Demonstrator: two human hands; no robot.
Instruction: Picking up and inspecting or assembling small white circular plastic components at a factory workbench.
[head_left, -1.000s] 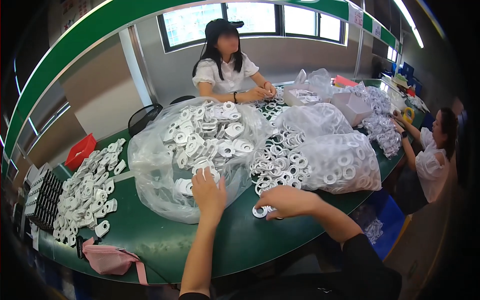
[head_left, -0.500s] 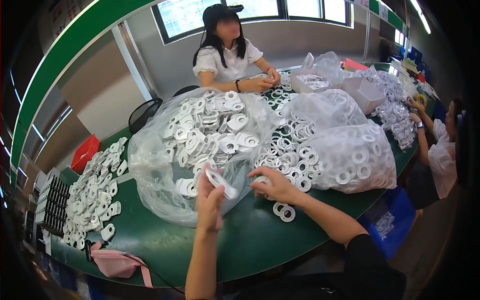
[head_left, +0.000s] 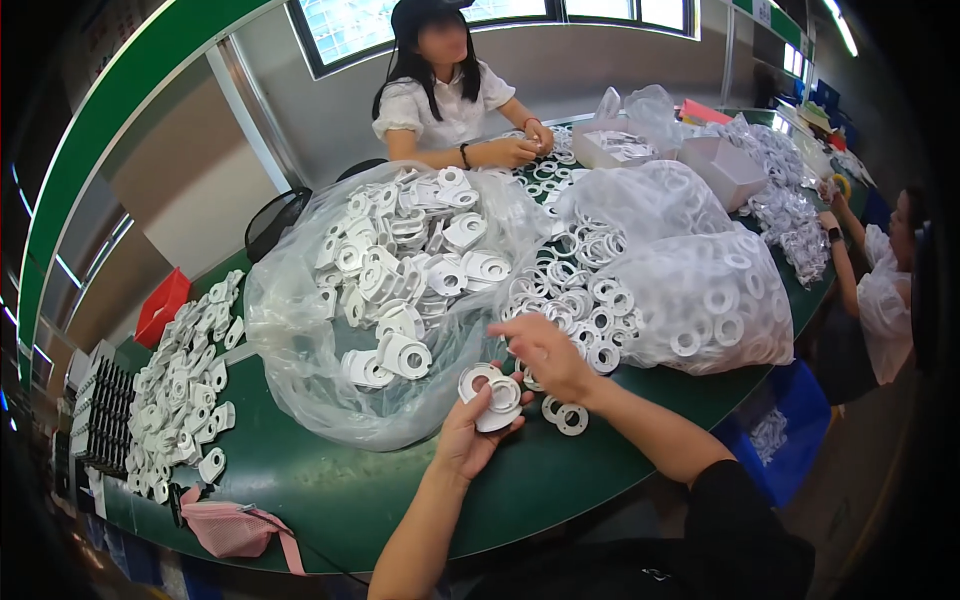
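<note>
My left hand point(head_left: 470, 436) grips a white plastic part with a round hole point(head_left: 491, 398), its flat face turned up. A white ring seems to lie over the hole. Just right of and above that part is my right hand point(head_left: 550, 362), fingers apart and stretched leftward, with no held thing visible. Beneath and beyond it spreads a pile of white rings point(head_left: 602, 322), and two loose rings point(head_left: 571, 419) lie by its wrist. Ahead on the left, an opened clear plastic bag point(head_left: 290, 378) holds a heap of white holed parts point(head_left: 404, 356).
Bagged rings point(head_left: 722, 300) stand at the right. More white parts point(head_left: 190, 400) cover the table's left, near black stacked trays point(head_left: 103, 410), a red bin point(head_left: 160, 305) and a pink pouch point(head_left: 225, 528). A co-worker point(head_left: 450, 110) sits opposite; another works at far right.
My left hand has moved right and tipped the part from edge-on to face-up. My right hand has shifted slightly right, its fingers spreading. The whole view has shifted a little.
</note>
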